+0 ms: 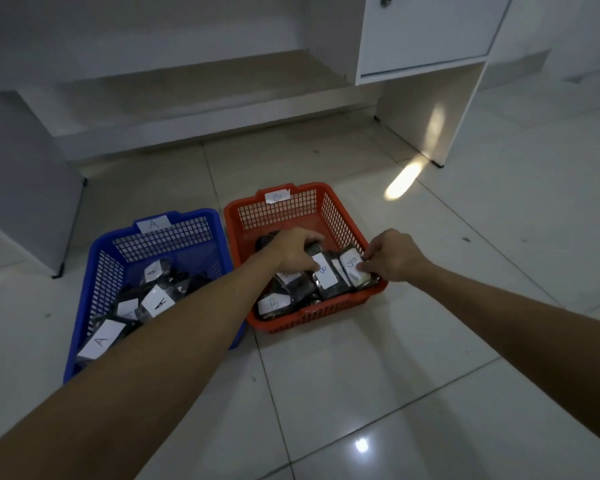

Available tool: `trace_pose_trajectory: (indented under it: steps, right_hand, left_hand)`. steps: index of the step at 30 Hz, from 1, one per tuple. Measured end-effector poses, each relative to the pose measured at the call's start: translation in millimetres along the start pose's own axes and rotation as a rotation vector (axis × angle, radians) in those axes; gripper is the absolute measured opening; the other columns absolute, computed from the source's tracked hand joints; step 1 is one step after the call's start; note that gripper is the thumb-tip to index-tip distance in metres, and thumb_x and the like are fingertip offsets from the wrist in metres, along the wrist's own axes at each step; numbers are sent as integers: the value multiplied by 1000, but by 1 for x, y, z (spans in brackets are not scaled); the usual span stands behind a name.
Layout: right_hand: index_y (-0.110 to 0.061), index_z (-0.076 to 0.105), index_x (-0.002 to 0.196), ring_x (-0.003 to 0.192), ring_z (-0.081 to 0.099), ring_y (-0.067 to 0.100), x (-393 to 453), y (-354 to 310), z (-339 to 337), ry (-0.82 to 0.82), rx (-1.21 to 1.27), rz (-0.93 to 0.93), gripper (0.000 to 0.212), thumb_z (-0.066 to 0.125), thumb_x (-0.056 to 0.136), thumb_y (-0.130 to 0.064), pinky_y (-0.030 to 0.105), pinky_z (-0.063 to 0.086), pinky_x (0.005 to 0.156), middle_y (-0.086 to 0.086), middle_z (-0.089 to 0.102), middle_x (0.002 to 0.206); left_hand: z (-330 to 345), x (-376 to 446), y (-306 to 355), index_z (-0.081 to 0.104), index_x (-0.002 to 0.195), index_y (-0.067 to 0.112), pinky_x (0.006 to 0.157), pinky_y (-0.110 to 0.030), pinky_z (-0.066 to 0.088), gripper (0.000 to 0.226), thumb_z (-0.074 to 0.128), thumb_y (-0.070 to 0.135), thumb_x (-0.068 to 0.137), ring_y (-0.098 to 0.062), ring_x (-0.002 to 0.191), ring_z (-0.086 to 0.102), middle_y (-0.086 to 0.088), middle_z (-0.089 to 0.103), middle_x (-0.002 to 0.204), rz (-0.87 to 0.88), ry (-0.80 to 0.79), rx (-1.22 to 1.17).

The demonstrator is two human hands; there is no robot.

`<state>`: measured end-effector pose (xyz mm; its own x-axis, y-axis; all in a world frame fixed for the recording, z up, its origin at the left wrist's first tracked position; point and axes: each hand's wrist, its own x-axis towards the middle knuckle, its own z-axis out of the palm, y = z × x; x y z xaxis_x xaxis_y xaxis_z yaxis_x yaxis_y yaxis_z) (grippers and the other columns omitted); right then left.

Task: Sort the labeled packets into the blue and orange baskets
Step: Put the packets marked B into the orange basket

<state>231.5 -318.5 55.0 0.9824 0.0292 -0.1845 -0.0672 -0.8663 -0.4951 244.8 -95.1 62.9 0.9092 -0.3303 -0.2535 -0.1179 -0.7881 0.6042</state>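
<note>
Both hands are down in the orange plastic mesh basket [329,209], tagged "B" on its far rim. The left hand [293,252] curls over a dark packet with a white "B" label [324,271]; the right hand [394,254] pinches the next "B" packet [352,268] at the basket's right wall. Another "B" packet [274,303] lies at the near corner. Touching the orange basket's left side: the blue plastic basket [104,258], tagged "A", holding "A" packets [101,339].

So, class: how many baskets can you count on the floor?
2: the blue basket on the left, the orange basket touching its right side. None seems hidden.
</note>
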Motion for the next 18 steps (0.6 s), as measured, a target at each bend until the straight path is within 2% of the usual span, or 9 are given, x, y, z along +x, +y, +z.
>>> trace_pose_trajectory:
  steps: [2,4,6,10,13,16,18]
  right_hand:
    - [-15,82,88,79,68,14,0,0,0,37,-35,-29,22,90,74,-29,27,57,73,1,78,94]
    - [-15,82,86,79,69,13,1,2,-2,40,-28,-19,23,92,71,-31,28,58,75,0,78,91]
    - [-15,82,84,79,71,12,0,3,-4,28,-19,-12,25,92,70,-33,31,61,76,-1,78,89]
    - [-15,80,84,77,69,8,-17,6,-18,42,27,-37,21,89,75,-32,26,59,70,-4,74,85]
    - [-15,79,82,72,68,8,-44,10,-31,12,52,-61,18,87,78,-30,22,55,63,-7,72,78]
    - [-14,77,79,61,67,10,-83,16,-38,-107,20,-84,20,86,79,-31,17,48,48,-3,72,70]
    - [-13,76,79,58,68,11,-113,27,-34,-250,-2,-78,22,85,80,-33,19,51,47,1,74,68]
  left_hand:
    - [4,3,-2,46,148,19,114,-32,37,80,83,24,78,-21,138,45,-2,47,151,4,-13,81]
    - [6,4,-2,44,149,20,116,-41,37,84,84,30,76,-22,139,44,-1,47,152,12,-9,114]
    - [8,2,0,44,149,20,115,-43,39,86,86,32,75,-22,139,44,-1,47,152,27,10,116]
    - [6,-13,10,49,145,18,112,-35,42,77,85,27,77,-19,134,49,-2,53,147,90,43,92]
    - [4,-35,19,57,137,16,101,-24,44,62,82,22,80,-17,127,55,-2,60,138,165,81,98]
    - [2,-63,29,64,130,14,89,-16,41,51,80,23,83,-14,117,61,-2,66,128,261,116,166]
    - [3,-79,33,67,126,13,89,-17,43,46,79,25,83,-15,114,63,-2,68,124,309,121,176]
